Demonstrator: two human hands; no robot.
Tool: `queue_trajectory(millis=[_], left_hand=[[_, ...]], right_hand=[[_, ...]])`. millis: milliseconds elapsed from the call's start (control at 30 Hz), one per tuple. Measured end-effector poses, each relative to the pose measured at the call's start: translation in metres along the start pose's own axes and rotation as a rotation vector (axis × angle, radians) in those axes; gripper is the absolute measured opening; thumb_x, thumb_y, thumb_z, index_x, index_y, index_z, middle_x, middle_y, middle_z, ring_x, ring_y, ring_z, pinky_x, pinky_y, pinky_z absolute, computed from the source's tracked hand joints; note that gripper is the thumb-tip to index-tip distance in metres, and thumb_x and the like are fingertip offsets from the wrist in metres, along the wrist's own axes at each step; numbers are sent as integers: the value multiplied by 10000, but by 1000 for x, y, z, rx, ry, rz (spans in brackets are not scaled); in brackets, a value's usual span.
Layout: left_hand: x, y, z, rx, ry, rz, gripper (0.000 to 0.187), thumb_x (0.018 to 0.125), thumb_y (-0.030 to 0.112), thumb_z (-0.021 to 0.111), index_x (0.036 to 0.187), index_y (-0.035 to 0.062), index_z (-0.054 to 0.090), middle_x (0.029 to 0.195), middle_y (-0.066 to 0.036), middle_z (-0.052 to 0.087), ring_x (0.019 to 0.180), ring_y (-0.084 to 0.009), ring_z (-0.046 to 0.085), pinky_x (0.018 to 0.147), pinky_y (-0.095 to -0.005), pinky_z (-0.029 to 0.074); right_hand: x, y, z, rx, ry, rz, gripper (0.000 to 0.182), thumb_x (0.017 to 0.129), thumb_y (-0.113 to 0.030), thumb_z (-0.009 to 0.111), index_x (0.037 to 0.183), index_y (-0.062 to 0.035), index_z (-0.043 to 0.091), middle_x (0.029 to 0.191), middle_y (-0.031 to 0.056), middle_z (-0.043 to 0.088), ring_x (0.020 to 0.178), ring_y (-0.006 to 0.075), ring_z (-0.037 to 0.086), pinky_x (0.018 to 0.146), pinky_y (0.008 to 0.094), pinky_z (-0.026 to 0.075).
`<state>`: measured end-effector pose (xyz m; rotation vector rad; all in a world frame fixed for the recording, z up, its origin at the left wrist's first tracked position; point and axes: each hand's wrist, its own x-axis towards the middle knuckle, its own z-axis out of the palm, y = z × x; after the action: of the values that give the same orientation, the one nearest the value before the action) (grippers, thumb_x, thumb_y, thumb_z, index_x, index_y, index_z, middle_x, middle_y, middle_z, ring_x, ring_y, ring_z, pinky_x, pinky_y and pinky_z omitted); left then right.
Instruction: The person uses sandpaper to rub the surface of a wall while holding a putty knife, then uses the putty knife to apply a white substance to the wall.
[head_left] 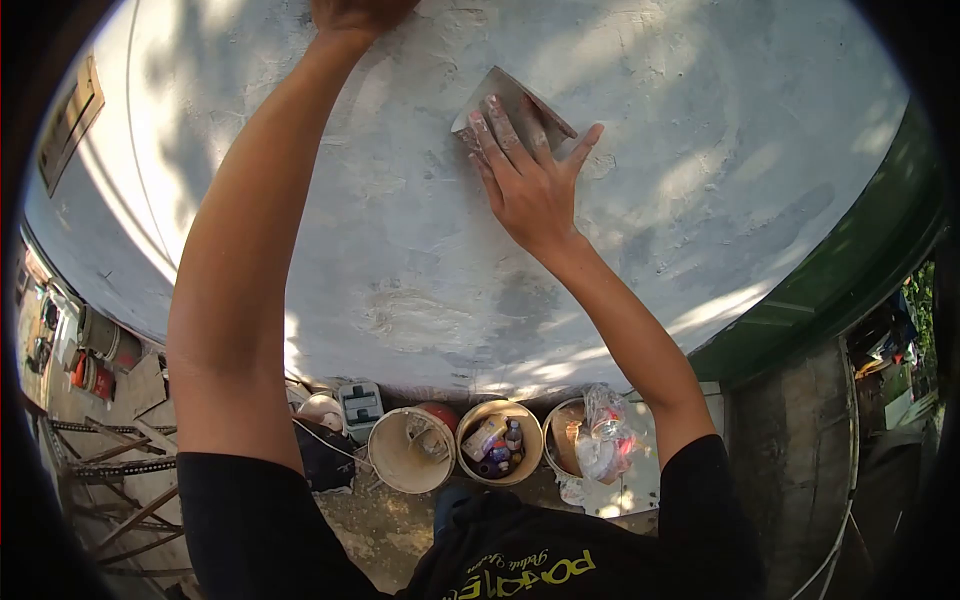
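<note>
Head view: right hand (537, 190) open, fingers spread flat over a bent grey sheet (506, 84) on the patchy wall (420, 220), partly hiding it. Left hand (362, 10) cropped at top; grip can't be told. Wall's foot: green case (360, 405), left bucket (392, 445), middle bucket (540, 445) holding bottles (513, 436), plastic bag (606, 440) overlapping right bucket (564, 432).

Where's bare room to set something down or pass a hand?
Setting down: floor between the buckets and black shirt. Passing: wall between the forearms, below the flat tool under the right hand. Crowded: along the buckets, plastic bag at right end.
</note>
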<state>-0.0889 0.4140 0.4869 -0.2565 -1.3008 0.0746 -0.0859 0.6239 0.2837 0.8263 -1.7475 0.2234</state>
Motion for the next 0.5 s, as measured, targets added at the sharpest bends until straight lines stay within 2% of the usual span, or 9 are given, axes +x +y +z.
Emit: queue_trajectory(millis=[67, 167, 267, 333, 400, 500], left_hand=[[0, 0, 1, -2, -1, 5, 303, 876, 392, 526, 926, 93, 505, 883, -112, 487, 862, -276, 426, 794, -448, 295], [2, -8, 4, 21, 80, 38, 301, 877, 396, 522, 921, 99, 506, 866, -109, 478, 853, -273, 424, 791, -448, 295], [-2, -2, 5, -1, 67, 23, 301, 875, 400, 524, 920, 103, 508, 857, -106, 478, 847, -271, 428, 791, -448, 296], [1, 0, 0, -29, -3, -21, 302, 873, 401, 527, 920, 103, 512, 854, -105, 481, 845, -274, 434, 792, -451, 298], [0, 2, -1, -36, 13, -12, 307, 874, 405, 526, 921, 102, 515, 855, -104, 481, 844, -274, 435, 792, -451, 299], [1, -1, 1, -8, 37, 12, 314, 882, 409, 521, 923, 98, 522, 856, -102, 483, 848, -275, 442, 788, -451, 301]], right_hand=[[-6, -3, 1, -12, -9, 30, 427, 969, -317, 588, 1388, -239, 562, 1438, -24, 539, 1295, 253, 525, 1009, 819, -112], [-107, -9, 33, 107, -58, 38, 424, 958, -302, 607, 1376, -240, 573, 1434, -10, 540, 1287, 253, 530, 1010, 818, -113], [-112, -14, 30, 89, -116, 49, 424, 955, -295, 614, 1373, -235, 578, 1428, 3, 545, 1300, 251, 518, 1015, 814, -111], [-82, -17, 18, 87, -69, 91, 430, 953, -302, 614, 1376, -236, 575, 1431, 4, 542, 1309, 251, 509, 1016, 814, -109], [-54, -16, 13, 75, -31, 118, 440, 950, -299, 615, 1384, -238, 569, 1437, 16, 536, 1343, 273, 474, 1016, 814, -111], [-88, -28, 24, 99, -72, 162, 435, 952, -296, 610, 1380, -227, 575, 1445, 27, 530, 1362, 313, 448, 1015, 810, -123]])
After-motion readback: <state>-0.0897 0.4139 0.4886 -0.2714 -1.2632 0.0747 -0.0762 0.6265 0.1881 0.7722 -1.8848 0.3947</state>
